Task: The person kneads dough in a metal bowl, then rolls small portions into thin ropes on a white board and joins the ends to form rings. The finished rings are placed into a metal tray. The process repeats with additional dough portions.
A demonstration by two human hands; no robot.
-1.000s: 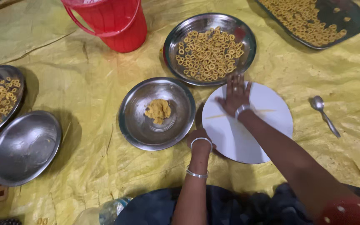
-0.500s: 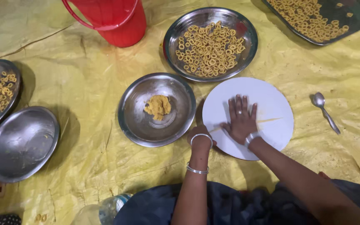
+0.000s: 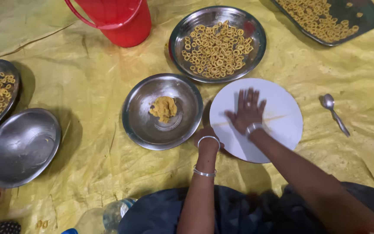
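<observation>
We see a thin dough strand (image 3: 256,119) lying across the white round board (image 3: 282,130), under our flat, open right hand (image 3: 247,112). Our left hand (image 3: 207,135) grips the board's edge beside the steel dough plate (image 3: 139,117).

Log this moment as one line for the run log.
right hand flat on white round board | left hand at board edge | dough lump in steel plate

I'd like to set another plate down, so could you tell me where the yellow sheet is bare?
Bare sheet lies between the red bucket and the empty steel plate, and right of the spoon. It is crowded around the white board, dough plate and ring-filled plate.
</observation>
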